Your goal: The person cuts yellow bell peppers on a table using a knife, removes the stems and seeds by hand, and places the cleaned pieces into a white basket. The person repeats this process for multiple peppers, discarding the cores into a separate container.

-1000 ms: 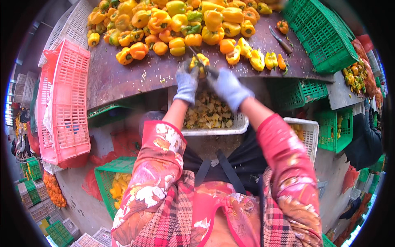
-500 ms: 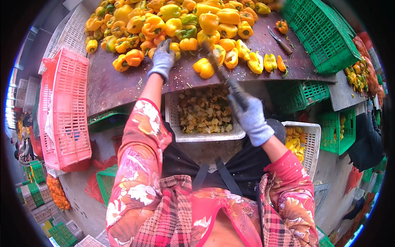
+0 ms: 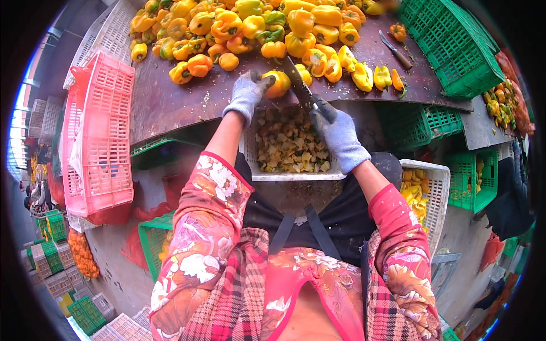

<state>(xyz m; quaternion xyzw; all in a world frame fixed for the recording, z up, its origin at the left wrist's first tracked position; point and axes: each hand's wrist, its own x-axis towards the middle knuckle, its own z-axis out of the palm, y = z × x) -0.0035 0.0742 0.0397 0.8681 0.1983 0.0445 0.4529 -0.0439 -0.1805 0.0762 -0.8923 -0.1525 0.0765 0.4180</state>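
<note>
Orange-yellow bell pepper point(image 3: 277, 83) sits at the dark bench point(image 3: 170, 102) edge above the white crate of cut scraps point(image 3: 290, 145), gripped by the gloved left hand point(image 3: 248, 94). Gloved right hand point(image 3: 339, 132) grips the long-bladed knife point(image 3: 300, 85), blade angled up-left onto the pepper's right side.
</note>
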